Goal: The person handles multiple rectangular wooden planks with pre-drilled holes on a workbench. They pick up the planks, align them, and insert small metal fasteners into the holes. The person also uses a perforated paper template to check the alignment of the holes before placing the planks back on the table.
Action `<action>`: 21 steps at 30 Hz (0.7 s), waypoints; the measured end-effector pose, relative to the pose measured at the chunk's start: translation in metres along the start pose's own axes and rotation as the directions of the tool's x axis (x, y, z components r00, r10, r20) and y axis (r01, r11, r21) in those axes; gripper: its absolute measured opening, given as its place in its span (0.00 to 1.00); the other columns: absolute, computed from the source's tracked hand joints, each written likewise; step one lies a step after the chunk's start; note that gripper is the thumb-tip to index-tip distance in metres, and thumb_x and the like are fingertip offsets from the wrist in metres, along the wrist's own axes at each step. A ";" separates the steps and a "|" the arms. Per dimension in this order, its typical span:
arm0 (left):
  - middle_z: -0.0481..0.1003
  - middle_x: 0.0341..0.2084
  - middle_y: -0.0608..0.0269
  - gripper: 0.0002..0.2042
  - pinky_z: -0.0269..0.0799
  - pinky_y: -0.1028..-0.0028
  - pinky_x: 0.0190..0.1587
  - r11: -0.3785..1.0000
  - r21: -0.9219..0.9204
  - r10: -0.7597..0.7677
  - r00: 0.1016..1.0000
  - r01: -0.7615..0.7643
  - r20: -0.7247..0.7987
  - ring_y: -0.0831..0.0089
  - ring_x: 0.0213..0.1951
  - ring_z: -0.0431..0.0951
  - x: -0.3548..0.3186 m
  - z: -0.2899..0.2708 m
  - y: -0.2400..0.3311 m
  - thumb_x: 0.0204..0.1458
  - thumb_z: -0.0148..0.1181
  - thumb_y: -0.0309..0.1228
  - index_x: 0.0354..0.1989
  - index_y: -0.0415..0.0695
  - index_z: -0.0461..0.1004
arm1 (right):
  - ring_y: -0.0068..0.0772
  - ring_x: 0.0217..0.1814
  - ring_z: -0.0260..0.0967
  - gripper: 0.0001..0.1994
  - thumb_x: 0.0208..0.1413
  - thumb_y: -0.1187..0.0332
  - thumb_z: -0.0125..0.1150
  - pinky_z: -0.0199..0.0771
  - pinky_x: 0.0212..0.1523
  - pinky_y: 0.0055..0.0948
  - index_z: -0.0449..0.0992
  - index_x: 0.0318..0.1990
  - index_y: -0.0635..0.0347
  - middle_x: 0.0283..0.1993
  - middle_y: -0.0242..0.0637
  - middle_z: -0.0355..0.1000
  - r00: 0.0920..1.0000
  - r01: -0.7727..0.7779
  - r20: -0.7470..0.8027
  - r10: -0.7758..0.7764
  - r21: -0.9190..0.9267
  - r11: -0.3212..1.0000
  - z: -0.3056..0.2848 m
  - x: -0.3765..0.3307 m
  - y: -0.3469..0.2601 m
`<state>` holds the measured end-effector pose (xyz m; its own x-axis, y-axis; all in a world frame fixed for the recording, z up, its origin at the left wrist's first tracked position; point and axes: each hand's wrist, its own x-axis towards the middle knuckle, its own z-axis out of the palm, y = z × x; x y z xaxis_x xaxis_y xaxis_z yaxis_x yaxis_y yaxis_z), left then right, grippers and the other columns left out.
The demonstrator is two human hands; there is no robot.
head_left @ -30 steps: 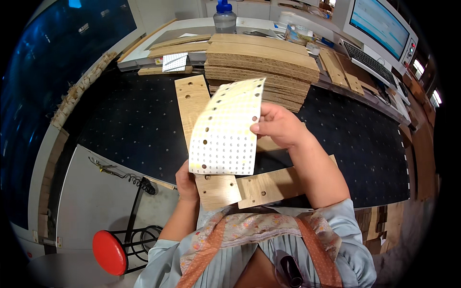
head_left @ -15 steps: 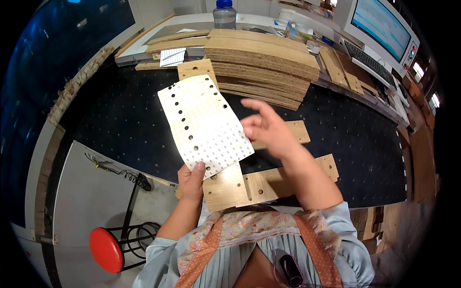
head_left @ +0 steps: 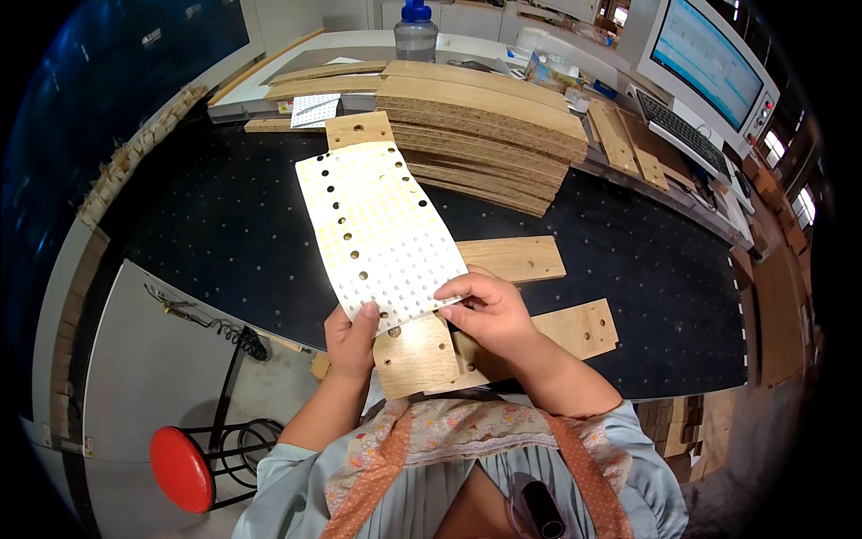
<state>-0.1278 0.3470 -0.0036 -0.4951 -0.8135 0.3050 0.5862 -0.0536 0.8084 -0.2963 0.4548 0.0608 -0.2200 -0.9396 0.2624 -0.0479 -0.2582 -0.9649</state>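
Observation:
A white sticker sheet (head_left: 382, 229) printed with rows of small marks has round gaps down its left side and near its upper right. My left hand (head_left: 351, 340) grips its lower left corner, thumb on top. At its lower right edge, my right hand (head_left: 489, 310) is closed with thumb and fingertips together; whether a sticker is between them is too small to tell. Below the sheet lies a drilled wooden board (head_left: 417, 359), partly covered by it. Another drilled board (head_left: 575, 331) extends right behind my right forearm, and a shorter one (head_left: 516, 259) lies beyond my right hand.
A tall stack of wood panels (head_left: 476, 126) stands at the back of the black dotted table (head_left: 224, 216). Behind it is a blue-capped bottle (head_left: 416, 36). A monitor (head_left: 709, 63) and keyboard (head_left: 682, 130) sit at right, a red stool (head_left: 182, 469) at lower left.
My right hand has come down and left, from raised beside the sheet to its lower right edge, its fingers drawing together. My left hand still holds the sheet.

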 end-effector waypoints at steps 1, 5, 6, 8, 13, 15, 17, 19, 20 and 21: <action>0.75 0.43 0.55 0.14 0.70 0.71 0.46 1.000 -0.013 -0.019 1.000 0.019 -0.005 0.72 0.42 0.74 0.001 0.004 0.003 0.58 0.51 0.29 0.47 0.31 0.70 | 0.23 0.44 0.67 0.09 0.51 0.80 0.58 0.68 0.44 0.21 0.76 0.40 0.66 0.43 0.35 0.67 1.000 0.014 -0.019 -0.014 -0.042 0.999 0.000 -0.001 0.002; 0.75 0.43 0.54 0.14 0.70 0.71 0.46 0.998 -0.035 -0.056 0.998 0.055 -0.016 0.71 0.43 0.75 0.000 0.009 0.005 0.58 0.50 0.29 0.48 0.32 0.70 | 0.23 0.41 0.67 0.07 0.51 0.79 0.59 0.68 0.43 0.21 0.76 0.39 0.65 0.41 0.36 0.68 0.994 0.087 -0.060 -0.096 -0.145 0.986 0.003 -0.001 0.004; 0.75 0.43 0.54 0.14 0.70 0.71 0.46 0.998 -0.031 -0.049 0.999 0.049 -0.014 0.71 0.43 0.75 0.000 0.009 0.005 0.58 0.50 0.30 0.48 0.32 0.70 | 0.24 0.41 0.68 0.07 0.51 0.79 0.59 0.68 0.43 0.21 0.76 0.39 0.65 0.41 0.36 0.68 0.992 0.094 -0.066 -0.106 -0.165 0.982 0.003 -0.001 0.003; 0.75 0.44 0.54 0.15 0.70 0.72 0.46 0.999 -0.024 -0.040 0.999 0.039 -0.012 0.71 0.43 0.75 -0.001 0.009 0.006 0.58 0.50 0.30 0.48 0.32 0.70 | 0.25 0.40 0.68 0.07 0.50 0.78 0.60 0.69 0.43 0.22 0.77 0.38 0.64 0.40 0.37 0.69 0.989 0.105 -0.078 -0.123 -0.203 0.974 0.005 -0.002 0.003; 0.75 0.43 0.54 0.14 0.70 0.72 0.46 0.997 -0.044 -0.067 0.998 0.066 -0.011 0.72 0.43 0.75 -0.001 0.013 0.012 0.59 0.50 0.29 0.47 0.32 0.71 | 0.29 0.41 0.70 0.06 0.49 0.79 0.59 0.69 0.44 0.24 0.77 0.36 0.63 0.39 0.39 0.69 0.980 0.164 -0.067 -0.189 -0.278 0.947 0.003 -0.002 0.005; 0.75 0.43 0.54 0.14 0.71 0.72 0.46 0.996 -0.049 -0.075 0.997 0.074 -0.016 0.72 0.42 0.75 -0.002 0.013 0.014 0.59 0.50 0.29 0.47 0.32 0.71 | 0.29 0.42 0.70 0.06 0.49 0.80 0.59 0.69 0.45 0.24 0.77 0.35 0.63 0.39 0.39 0.70 0.978 0.171 -0.068 -0.195 -0.262 0.950 0.004 -0.002 0.006; 0.75 0.43 0.54 0.14 0.71 0.72 0.45 0.996 -0.048 -0.082 0.996 0.081 -0.023 0.72 0.42 0.75 -0.003 0.013 0.014 0.59 0.50 0.29 0.47 0.32 0.71 | 0.29 0.42 0.69 0.06 0.49 0.80 0.59 0.68 0.45 0.24 0.77 0.35 0.63 0.40 0.39 0.70 0.978 0.173 -0.068 -0.195 -0.242 0.955 0.004 -0.002 0.008; 0.75 0.43 0.55 0.14 0.71 0.72 0.45 0.997 -0.042 -0.065 0.998 0.064 -0.020 0.72 0.42 0.75 -0.003 0.012 0.012 0.59 0.50 0.29 0.47 0.32 0.71 | 0.30 0.43 0.69 0.05 0.48 0.80 0.59 0.68 0.45 0.24 0.76 0.34 0.63 0.39 0.39 0.69 0.976 0.187 -0.068 -0.206 -0.217 0.958 0.005 -0.002 0.009; 0.75 0.43 0.55 0.14 0.71 0.72 0.45 0.998 -0.038 -0.056 0.998 0.056 -0.019 0.73 0.42 0.75 -0.003 0.012 0.011 0.59 0.50 0.29 0.47 0.32 0.71 | 0.30 0.43 0.69 0.05 0.48 0.80 0.59 0.68 0.45 0.24 0.76 0.34 0.63 0.39 0.39 0.69 0.975 0.194 -0.069 -0.212 -0.205 0.959 0.005 -0.001 0.009; 0.75 0.42 0.55 0.14 0.70 0.72 0.45 0.998 -0.028 -0.052 0.998 0.051 -0.025 0.73 0.42 0.75 -0.004 0.012 0.011 0.59 0.50 0.29 0.47 0.32 0.71 | 0.30 0.43 0.68 0.05 0.48 0.80 0.59 0.67 0.45 0.24 0.76 0.34 0.63 0.39 0.38 0.68 0.973 0.202 -0.064 -0.223 -0.238 0.950 0.005 -0.002 0.008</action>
<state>-0.1272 0.3561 0.0100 -0.5089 -0.8237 0.2499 0.5776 -0.1115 0.8087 -0.2912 0.4528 0.0523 -0.2661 -0.8417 0.4698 -0.3217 -0.3819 -0.8664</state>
